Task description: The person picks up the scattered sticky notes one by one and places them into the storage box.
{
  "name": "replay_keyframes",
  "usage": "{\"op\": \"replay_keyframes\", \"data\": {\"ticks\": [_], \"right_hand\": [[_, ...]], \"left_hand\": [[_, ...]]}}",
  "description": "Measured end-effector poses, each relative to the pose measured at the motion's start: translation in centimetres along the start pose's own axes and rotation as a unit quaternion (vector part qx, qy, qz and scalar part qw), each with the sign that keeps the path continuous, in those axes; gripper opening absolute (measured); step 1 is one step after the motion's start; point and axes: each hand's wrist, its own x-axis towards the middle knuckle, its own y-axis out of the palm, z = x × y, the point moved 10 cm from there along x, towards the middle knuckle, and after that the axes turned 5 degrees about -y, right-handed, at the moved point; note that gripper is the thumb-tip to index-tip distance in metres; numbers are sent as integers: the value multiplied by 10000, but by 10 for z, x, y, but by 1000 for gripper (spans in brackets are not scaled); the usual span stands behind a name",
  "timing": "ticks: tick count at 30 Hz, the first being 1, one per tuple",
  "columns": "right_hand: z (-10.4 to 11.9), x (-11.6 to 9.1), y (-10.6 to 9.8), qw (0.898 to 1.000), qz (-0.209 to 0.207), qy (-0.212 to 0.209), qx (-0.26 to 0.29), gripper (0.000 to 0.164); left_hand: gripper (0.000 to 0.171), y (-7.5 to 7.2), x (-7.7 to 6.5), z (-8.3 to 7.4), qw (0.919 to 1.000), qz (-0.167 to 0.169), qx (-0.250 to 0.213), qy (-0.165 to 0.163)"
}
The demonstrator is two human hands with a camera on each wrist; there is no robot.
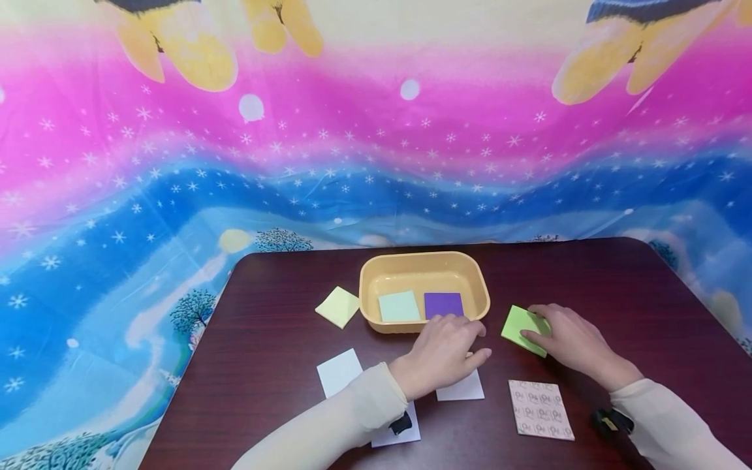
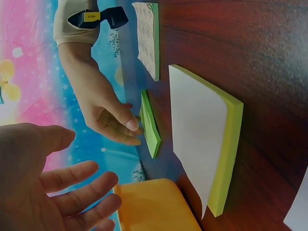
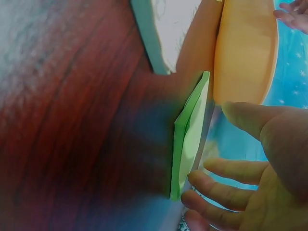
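Note:
My right hand (image 1: 576, 343) hovers at the far side of a bright green sticky-note pad (image 1: 521, 326). In the right wrist view its thumb stands apart from the pad and the fingertips (image 3: 197, 180) are close to the pad's edge; contact is hard to tell. My left hand (image 1: 440, 356), fingers spread and holding nothing, is in front of the yellow tub (image 1: 367, 307). Inside the tub lie a mint pad (image 1: 399, 307) and a purple pad (image 1: 443, 305). Partly under the left hand is a white-topped pad (image 1: 461, 388), which shows a yellow-green edge in the left wrist view.
A pale yellow pad (image 1: 337, 307) lies left of the tub. Two more white-topped pads, one further left (image 1: 339, 372) and one under the left sleeve (image 1: 405, 431), are partly covered. A pad with a printed backing (image 1: 540, 409) lies nearer on the dark red table (image 1: 264, 391).

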Motion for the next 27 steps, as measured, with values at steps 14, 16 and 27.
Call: {"op": "replay_keyframes", "data": {"ticks": [14, 16, 27], "right_hand": [[-6, -1, 3, 9998, 74, 139, -155, 66], [-8, -1, 4, 9996, 126, 184, -168, 67], [-13, 0, 6, 9997, 139, 160, -153, 67]], "left_hand": [[27, 14, -1, -10, 9994, 48, 247, 254], [28, 15, -1, -11, 9993, 77, 269, 253], [27, 22, -3, -17, 9987, 40, 419, 298]]}}
